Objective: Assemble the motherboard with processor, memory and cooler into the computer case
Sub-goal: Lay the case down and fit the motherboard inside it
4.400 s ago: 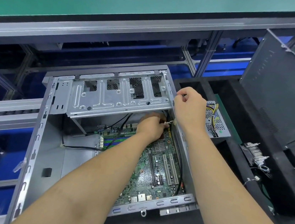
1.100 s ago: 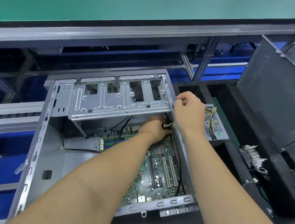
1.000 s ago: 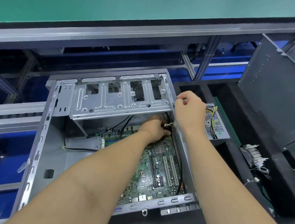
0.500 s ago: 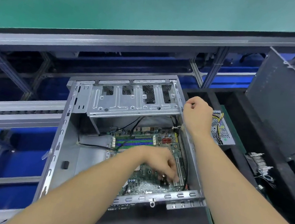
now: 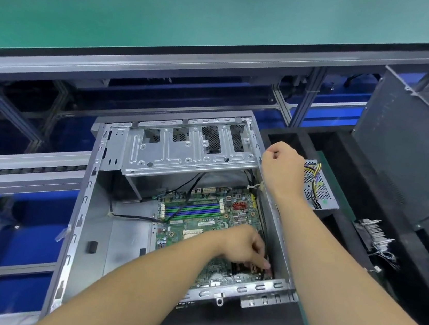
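— Lying open on its side: computer case [image 5: 98, 218], long axis running near to far, open face up.
— Inside?
— Green motherboard [image 5: 200, 222] flat on the case floor, pushed to the right half, long axis also near to far. Blue and green memory slots [image 5: 191, 210] crossing it left to right near the far end. Drive cage [image 5: 182, 153] spanning the far end above the board. Black cable [image 5: 133, 217] trailing in from the left.
— Hands?
— Left hand [image 5: 243, 249] down inside, at the near right corner of the motherboard, fingers curled onto the slots there; hard to tell whether pinching anything, too blurred. Right hand [image 5: 283, 168] clenched at the far right top edge of the case; cannot tell what sits inside the fist. Small white cable tie [image 5: 255, 187] just below that wrist.
— Right of the case?
— Black foam tray [image 5: 340, 231] holding a perforated metal power supply [image 5: 318, 188] with yellow and black wires [image 5: 313, 174]. Another grey case [image 5: 402, 163] upright further right.
— Far side?
— Green counter [image 5: 199, 14] on an aluminium frame.
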